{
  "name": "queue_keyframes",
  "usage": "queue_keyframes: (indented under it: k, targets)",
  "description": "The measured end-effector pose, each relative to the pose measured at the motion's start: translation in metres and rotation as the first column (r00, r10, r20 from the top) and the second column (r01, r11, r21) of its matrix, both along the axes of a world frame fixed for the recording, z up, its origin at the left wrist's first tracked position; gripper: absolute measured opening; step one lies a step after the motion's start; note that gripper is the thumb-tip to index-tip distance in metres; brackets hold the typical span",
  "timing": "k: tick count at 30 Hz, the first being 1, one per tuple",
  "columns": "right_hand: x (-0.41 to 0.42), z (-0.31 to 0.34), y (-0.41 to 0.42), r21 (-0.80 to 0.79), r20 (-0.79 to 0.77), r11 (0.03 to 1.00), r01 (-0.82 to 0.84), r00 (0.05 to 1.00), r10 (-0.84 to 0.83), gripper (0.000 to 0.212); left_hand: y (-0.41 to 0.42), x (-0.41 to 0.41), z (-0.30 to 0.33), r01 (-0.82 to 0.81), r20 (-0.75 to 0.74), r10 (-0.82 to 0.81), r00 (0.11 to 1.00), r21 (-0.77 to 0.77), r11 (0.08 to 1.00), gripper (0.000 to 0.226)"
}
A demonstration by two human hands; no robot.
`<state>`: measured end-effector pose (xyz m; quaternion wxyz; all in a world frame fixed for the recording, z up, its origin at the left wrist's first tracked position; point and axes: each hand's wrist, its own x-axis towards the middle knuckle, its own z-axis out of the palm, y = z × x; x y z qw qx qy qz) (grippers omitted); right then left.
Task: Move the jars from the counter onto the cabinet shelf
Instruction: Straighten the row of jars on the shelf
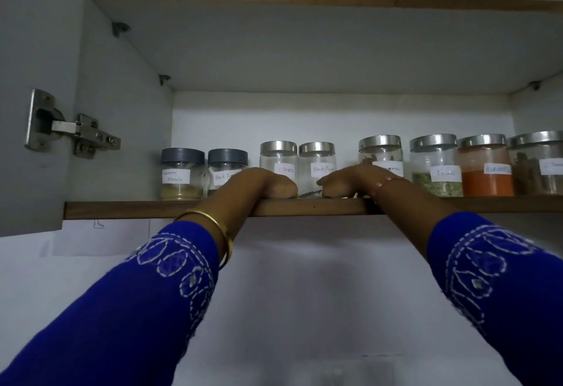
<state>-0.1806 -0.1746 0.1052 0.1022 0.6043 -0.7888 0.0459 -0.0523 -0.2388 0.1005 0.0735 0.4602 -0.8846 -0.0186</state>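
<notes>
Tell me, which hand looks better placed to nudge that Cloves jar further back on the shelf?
Probably the left hand. It rests on the shelf edge directly in front of the Cloves jar, while the right hand sits further right, before the neighbouring jar.

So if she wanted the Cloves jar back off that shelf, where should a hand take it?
Probably around the glass body of the Cloves jar, coming from the front edge of the shelf. The black pepper jar stands close on its right, so side access looks tight; the steel lid is the alternative.
</notes>
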Motion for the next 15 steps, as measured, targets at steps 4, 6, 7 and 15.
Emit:
queue_keyframes:
  k: [4,6,7,15]
  targets:
    - [0.005,0.012,-0.017,0.082,0.008,0.997,0.010,1.000,-0.011,0.046,-0.008,-0.004,0.003,-0.059,-0.031,0.060,0.998,0.014,0.998,0.035]
    - [-0.025,0.019,-0.067,0.142,0.076,0.988,0.062,0.994,-0.073,0.065,-0.009,-0.004,0.003,-0.092,-0.034,0.092,0.995,-0.010,0.996,0.036]
    - [-0.059,0.024,-0.108,0.150,0.120,0.984,0.093,0.986,-0.111,0.081,-0.010,-0.004,0.004,-0.108,-0.029,0.107,0.994,-0.022,0.994,0.034]
    - [-0.156,0.015,-0.240,0.064,0.284,0.995,0.076,0.954,-0.091,0.096,-0.010,0.002,0.007,-0.146,-0.027,0.147,0.989,0.043,0.988,0.044]
